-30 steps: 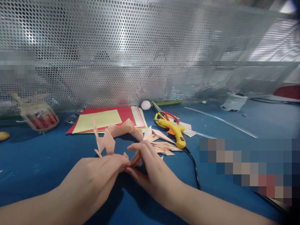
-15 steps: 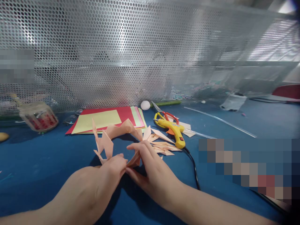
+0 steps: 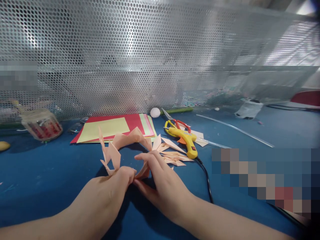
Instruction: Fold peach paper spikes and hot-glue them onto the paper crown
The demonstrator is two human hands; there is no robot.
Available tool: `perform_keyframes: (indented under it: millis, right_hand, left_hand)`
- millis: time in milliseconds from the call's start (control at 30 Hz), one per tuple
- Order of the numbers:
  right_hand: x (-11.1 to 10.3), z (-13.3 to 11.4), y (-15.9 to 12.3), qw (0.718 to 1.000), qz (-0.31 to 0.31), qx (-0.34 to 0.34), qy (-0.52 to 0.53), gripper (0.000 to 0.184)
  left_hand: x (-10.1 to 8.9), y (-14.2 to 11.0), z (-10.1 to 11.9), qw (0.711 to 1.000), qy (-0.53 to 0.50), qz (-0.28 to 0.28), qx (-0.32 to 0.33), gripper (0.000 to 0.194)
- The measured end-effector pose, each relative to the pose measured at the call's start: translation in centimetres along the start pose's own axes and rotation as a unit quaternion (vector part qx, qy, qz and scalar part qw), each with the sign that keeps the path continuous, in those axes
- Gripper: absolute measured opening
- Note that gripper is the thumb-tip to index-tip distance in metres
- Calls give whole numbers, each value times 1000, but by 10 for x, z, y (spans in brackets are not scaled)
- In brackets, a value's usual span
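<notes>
A peach folded-paper ring (image 3: 127, 140) with pointed flaps stands over the blue table, its near side between my two hands. My left hand (image 3: 105, 193) is closed on the ring's near left part, thumb towards the middle. My right hand (image 3: 162, 183) grips the near right part, with its thumb below and its fingers over the paper. The hands almost meet at the near edge, where they hide some of the ring. Just right of the ring lie several folded peach paper pieces (image 3: 176, 156). Beyond them is a yellow glue gun (image 3: 185, 138) with a black cord.
Coloured paper sheets (image 3: 107, 128) lie behind the ring. Scissors (image 3: 183, 124) rest by the glue gun, with a white ball (image 3: 155, 112) nearby. A jar (image 3: 41, 125) stands at left, a clear glue stick (image 3: 235, 129) lies at right. A perforated metal screen (image 3: 140, 56) closes the back.
My left hand and its thumb have shifted slightly at the ring's near edge. My right hand and the ring stay nearly where they were.
</notes>
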State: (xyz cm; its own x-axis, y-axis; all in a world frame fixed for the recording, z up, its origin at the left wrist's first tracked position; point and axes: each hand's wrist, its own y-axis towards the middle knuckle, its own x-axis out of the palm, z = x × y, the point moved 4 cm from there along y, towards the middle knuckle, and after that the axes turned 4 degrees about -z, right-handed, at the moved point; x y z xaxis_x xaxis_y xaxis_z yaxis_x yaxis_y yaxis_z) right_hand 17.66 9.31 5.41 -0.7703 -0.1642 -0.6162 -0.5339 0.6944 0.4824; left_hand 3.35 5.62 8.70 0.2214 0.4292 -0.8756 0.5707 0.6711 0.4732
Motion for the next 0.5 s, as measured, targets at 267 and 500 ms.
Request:
perform_keyframes:
  millis: [267,500]
  right_hand:
    - [-1,-4,1,1000,-14,0,-16,49]
    - [0,-5,1,999,-20,0,-26,49]
  left_hand:
    - [0,2,-1,999,-33,-14,-21,27]
    - [5,-1,-3,996,-53,-57,-39,29]
